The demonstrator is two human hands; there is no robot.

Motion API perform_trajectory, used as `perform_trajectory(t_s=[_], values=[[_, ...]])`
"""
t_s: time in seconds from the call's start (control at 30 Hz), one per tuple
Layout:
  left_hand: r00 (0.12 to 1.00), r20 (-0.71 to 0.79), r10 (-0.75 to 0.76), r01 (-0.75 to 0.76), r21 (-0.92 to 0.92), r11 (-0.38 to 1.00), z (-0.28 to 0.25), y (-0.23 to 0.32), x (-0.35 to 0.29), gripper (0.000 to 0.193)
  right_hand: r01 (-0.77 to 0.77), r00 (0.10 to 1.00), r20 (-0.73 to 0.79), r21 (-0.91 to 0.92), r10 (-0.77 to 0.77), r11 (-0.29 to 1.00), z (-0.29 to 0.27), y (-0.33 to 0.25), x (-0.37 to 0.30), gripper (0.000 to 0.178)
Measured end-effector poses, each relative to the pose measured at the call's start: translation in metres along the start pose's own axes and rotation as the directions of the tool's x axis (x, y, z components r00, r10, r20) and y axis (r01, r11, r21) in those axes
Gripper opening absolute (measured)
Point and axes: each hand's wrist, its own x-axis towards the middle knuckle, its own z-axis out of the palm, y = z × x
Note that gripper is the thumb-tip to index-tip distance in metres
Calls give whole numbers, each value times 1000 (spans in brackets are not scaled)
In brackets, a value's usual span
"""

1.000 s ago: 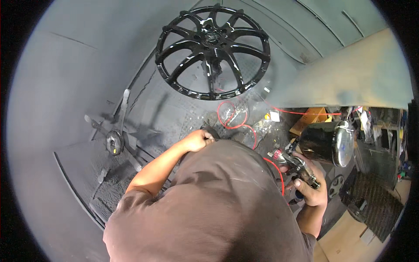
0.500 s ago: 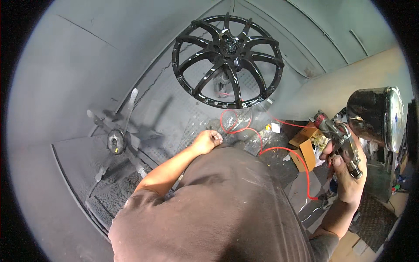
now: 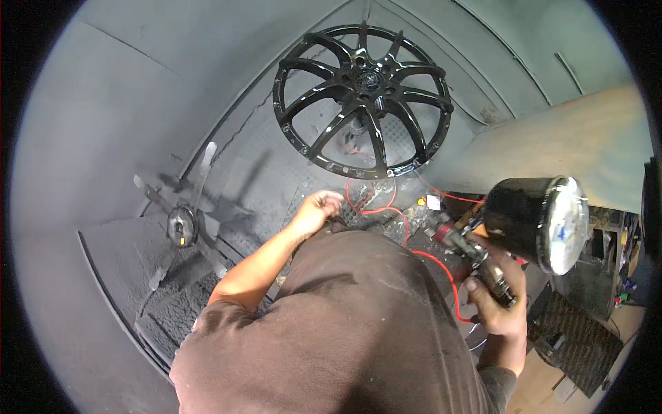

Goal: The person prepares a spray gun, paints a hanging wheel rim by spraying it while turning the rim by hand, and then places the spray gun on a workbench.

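Note:
A glossy black multi-spoke wheel rim [image 3: 376, 131] is held up ahead of me, facing upward. My right hand [image 3: 507, 297] is wrapped round the handle of a spray gun [image 3: 476, 259]. A dark, round paint cup [image 3: 520, 217] with a shiny end sits on the gun, tilted onto its side. The gun's red-ringed front points toward the far left, below and right of the rim, not touching it. Near my waist, my left hand [image 3: 319, 209] is closed with its fingers curled loosely. Nothing shows in it, and its fingertips are slightly blurred.
A red air hose [image 3: 445, 272] loops over the paint-spattered floor toward my right side. To the left stands a grey, overspray-coated stand with spread arms [image 3: 183, 224]. Grey walls [image 3: 145, 103] rise at left and back; a dark mat [image 3: 579, 345] lies at lower right.
My right hand has brought the spray gun leftward and down, closer to my body. My left hand has shifted slightly left and up. The rim appears slightly lower in view.

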Motion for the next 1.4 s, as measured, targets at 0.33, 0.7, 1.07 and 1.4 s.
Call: perform_trajectory(t_s=[0.33,0.7,1.07,1.4], values=[[993,-78,93,-120,-503,856,23,54,-3,42,52,978,-206,177,-15,983,-8,16,2,54],[995,-66,68,-93,-524,847,57,46,-7,59,69,971,226,65,-82,995,11,7,8,47],[983,182,15,2,-93,996,56,25,-3,60,134,957,-274,120,-96,984,14,12,-2,53],[959,-238,153,-239,-396,886,42,65,-8,47,155,957,-273,180,-102,971,14,3,15,51]])
